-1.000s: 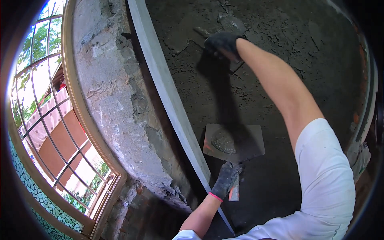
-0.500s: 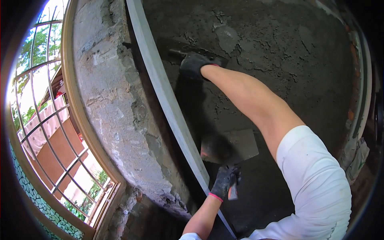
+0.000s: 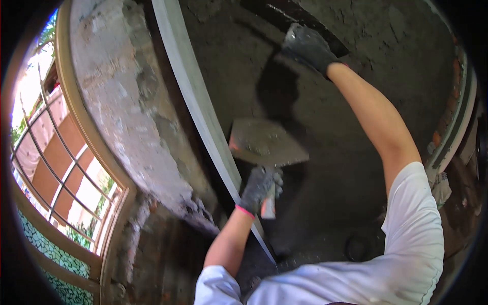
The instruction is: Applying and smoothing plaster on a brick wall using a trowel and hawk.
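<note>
My right hand (image 3: pixel 311 47), in a dark glove, grips a long dark plastering trowel (image 3: pixel 303 19) against the grey mortar-covered wall (image 3: pixel 376 96). The hand covers its handle. My left hand (image 3: pixel 258 189), gloved with a pink cuff, is closed around the handle of a pointed trowel (image 3: pixel 267 143). That blade is wide and flat, with a little wet mortar on it, and the handle's pale and orange end shows below my fingers. It is held lower down, in front of the wall.
A long pale straight bar (image 3: pixel 195 101) runs down the wall's left edge, close beside my left hand. Left of it are a rough concrete pillar (image 3: pixel 119 96) and a barred window (image 3: pixel 56 152). Exposed bricks and a pale frame (image 3: pixel 457 117) edge the right side.
My right hand has swept up and to the right with the plastering trowel, and the mortar there looks smoother. My left hand and pointed trowel appear higher and further left. The view has shifted.
</note>
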Demonstrator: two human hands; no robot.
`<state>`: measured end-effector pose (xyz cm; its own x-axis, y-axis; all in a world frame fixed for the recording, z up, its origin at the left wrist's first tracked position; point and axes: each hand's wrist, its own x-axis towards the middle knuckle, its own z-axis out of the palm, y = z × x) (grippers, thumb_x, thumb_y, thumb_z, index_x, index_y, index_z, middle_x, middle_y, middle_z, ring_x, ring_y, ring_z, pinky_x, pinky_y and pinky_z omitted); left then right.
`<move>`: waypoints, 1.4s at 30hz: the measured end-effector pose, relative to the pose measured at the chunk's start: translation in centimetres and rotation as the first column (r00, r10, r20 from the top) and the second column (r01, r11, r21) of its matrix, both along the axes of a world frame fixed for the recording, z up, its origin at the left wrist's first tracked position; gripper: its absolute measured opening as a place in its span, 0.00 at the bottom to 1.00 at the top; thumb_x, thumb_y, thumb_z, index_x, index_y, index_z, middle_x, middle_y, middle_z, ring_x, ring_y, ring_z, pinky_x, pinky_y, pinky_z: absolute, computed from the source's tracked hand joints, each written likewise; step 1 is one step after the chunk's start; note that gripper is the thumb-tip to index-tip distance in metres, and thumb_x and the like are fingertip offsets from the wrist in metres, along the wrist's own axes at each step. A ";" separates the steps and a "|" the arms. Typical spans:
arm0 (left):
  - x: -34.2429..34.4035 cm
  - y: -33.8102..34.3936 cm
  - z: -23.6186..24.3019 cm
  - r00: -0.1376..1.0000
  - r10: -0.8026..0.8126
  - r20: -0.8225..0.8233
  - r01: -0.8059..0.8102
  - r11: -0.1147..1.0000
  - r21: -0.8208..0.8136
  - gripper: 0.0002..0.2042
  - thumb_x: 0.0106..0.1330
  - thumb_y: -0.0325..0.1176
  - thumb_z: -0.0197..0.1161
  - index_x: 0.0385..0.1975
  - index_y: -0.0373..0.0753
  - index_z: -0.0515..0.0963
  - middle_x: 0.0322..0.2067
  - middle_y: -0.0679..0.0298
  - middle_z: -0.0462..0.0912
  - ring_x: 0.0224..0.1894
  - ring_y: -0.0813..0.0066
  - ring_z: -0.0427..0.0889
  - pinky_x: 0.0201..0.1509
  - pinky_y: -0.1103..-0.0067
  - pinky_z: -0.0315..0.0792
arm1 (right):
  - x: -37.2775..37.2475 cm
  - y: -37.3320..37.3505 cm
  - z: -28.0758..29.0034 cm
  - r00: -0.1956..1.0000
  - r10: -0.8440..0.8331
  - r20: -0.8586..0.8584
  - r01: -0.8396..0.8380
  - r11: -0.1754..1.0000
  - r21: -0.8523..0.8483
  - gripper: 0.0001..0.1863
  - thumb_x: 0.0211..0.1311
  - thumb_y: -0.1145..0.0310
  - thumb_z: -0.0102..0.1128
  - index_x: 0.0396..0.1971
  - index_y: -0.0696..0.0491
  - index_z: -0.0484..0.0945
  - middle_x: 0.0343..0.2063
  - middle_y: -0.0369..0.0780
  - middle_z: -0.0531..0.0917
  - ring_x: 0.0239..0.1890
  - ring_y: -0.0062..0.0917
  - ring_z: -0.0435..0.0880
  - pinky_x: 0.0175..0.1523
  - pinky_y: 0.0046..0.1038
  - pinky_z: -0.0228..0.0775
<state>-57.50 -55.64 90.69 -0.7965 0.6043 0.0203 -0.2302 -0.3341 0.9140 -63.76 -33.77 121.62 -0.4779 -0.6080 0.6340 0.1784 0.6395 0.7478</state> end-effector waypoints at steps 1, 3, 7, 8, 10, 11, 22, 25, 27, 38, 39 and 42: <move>0.1 0.1 -0.1 1.000 -0.012 -0.001 0.012 1.000 0.003 0.10 0.68 0.34 0.57 0.41 0.35 0.74 0.25 0.64 0.78 0.22 0.73 0.77 0.24 0.77 0.75 | 0.7 1.1 -3.7 0.994 -0.109 0.004 0.108 0.993 0.056 0.15 0.45 0.65 0.58 0.29 0.60 0.82 0.26 0.44 0.85 0.26 0.32 0.85 0.30 0.39 0.76; 0.3 0.7 -0.4 0.982 -0.098 0.159 0.072 0.984 0.160 0.09 0.67 0.34 0.57 0.40 0.35 0.74 0.24 0.65 0.77 0.22 0.74 0.77 0.23 0.77 0.74 | 3.0 3.2 -11.0 0.920 -0.163 0.355 0.161 0.986 0.036 0.19 0.48 0.64 0.57 0.36 0.63 0.79 0.27 0.44 0.85 0.26 0.34 0.85 0.29 0.41 0.75; 2.0 2.4 -0.3 0.987 -0.070 0.144 0.055 0.992 0.109 0.08 0.65 0.29 0.59 0.42 0.38 0.73 0.27 0.68 0.77 0.22 0.79 0.76 0.21 0.79 0.73 | 10.8 5.3 -20.2 0.838 0.113 0.534 -0.007 0.980 -0.198 0.25 0.53 0.66 0.54 0.47 0.69 0.72 0.27 0.41 0.85 0.23 0.33 0.84 0.25 0.34 0.74; 2.5 3.1 0.0 0.990 -0.023 0.138 0.005 0.991 0.132 0.08 0.65 0.28 0.59 0.42 0.39 0.73 0.27 0.68 0.77 0.22 0.79 0.76 0.21 0.79 0.73 | 12.7 5.5 -21.0 0.834 0.208 0.511 -0.047 0.949 -0.311 0.25 0.53 0.66 0.54 0.47 0.69 0.72 0.26 0.41 0.85 0.21 0.31 0.83 0.24 0.32 0.73; 3.6 4.2 0.3 0.995 0.046 0.083 -0.050 0.998 0.036 0.11 0.64 0.28 0.61 0.45 0.41 0.71 0.29 0.68 0.77 0.21 0.80 0.75 0.20 0.80 0.72 | 16.2 6.1 -22.2 0.808 0.240 0.539 -0.069 0.945 -0.319 0.23 0.53 0.66 0.55 0.46 0.69 0.74 0.23 0.40 0.84 0.20 0.30 0.82 0.23 0.32 0.72; 4.1 5.1 0.4 0.996 0.076 0.054 -0.077 0.997 0.030 0.11 0.64 0.28 0.61 0.45 0.41 0.71 0.29 0.68 0.77 0.21 0.80 0.75 0.20 0.80 0.72 | 17.2 6.4 -22.3 0.807 0.135 0.575 -0.040 0.984 -0.175 0.22 0.53 0.66 0.55 0.45 0.68 0.74 0.22 0.41 0.84 0.19 0.31 0.82 0.22 0.32 0.72; 10.5 15.1 -5.3 0.994 0.073 0.078 -0.076 0.997 0.033 0.05 0.66 0.27 0.59 0.39 0.43 0.73 0.24 0.71 0.74 0.20 0.81 0.73 0.20 0.81 0.69 | 15.2 9.0 -22.9 0.797 0.320 0.512 -0.003 0.850 -0.527 0.29 0.50 0.63 0.63 0.52 0.60 0.74 0.26 0.40 0.82 0.29 0.32 0.82 0.35 0.37 0.75; 9.2 14.9 -3.9 0.990 0.087 0.111 -0.102 0.986 0.130 0.04 0.66 0.27 0.59 0.38 0.42 0.74 0.24 0.72 0.74 0.20 0.81 0.73 0.20 0.80 0.70 | 16.6 9.7 -21.0 0.889 0.194 0.415 -0.106 0.969 -0.225 0.29 0.50 0.63 0.60 0.52 0.63 0.73 0.25 0.41 0.83 0.25 0.33 0.82 0.32 0.40 0.75; 9.1 13.8 -2.6 0.990 0.102 0.095 -0.107 0.993 0.049 0.03 0.66 0.28 0.58 0.37 0.42 0.73 0.20 0.72 0.72 0.18 0.80 0.73 0.19 0.79 0.69 | 17.9 10.8 -19.3 0.907 0.307 0.290 -0.193 0.912 -0.361 0.29 0.51 0.64 0.58 0.53 0.65 0.73 0.23 0.41 0.83 0.22 0.34 0.82 0.29 0.42 0.74; 8.3 9.2 7.2 0.984 -0.178 0.001 0.176 0.972 0.154 0.14 0.67 0.34 0.59 0.49 0.38 0.72 0.33 0.65 0.79 0.24 0.73 0.79 0.24 0.72 0.75 | 15.5 8.2 -5.0 0.992 0.123 0.034 -0.120 0.989 -0.089 0.11 0.60 0.64 0.53 0.29 0.56 0.78 0.19 0.43 0.80 0.19 0.33 0.80 0.27 0.37 0.73; 8.5 9.2 6.8 0.966 -0.259 -0.018 0.257 0.942 0.214 0.13 0.66 0.32 0.60 0.49 0.38 0.72 0.32 0.64 0.80 0.24 0.72 0.79 0.25 0.71 0.76 | 14.8 8.0 -3.1 0.988 0.154 -0.008 -0.154 0.988 -0.006 0.12 0.62 0.63 0.52 0.28 0.54 0.79 0.19 0.42 0.80 0.19 0.34 0.79 0.26 0.37 0.73; 10.9 9.2 2.7 0.965 -0.260 0.017 0.259 0.965 0.044 0.13 0.69 0.36 0.54 0.47 0.35 0.73 0.28 0.61 0.80 0.23 0.68 0.79 0.27 0.72 0.76 | 9.3 5.7 3.2 0.973 0.224 -0.056 -0.231 0.932 -0.281 0.12 0.64 0.63 0.49 0.28 0.52 0.79 0.20 0.42 0.80 0.21 0.36 0.80 0.28 0.38 0.74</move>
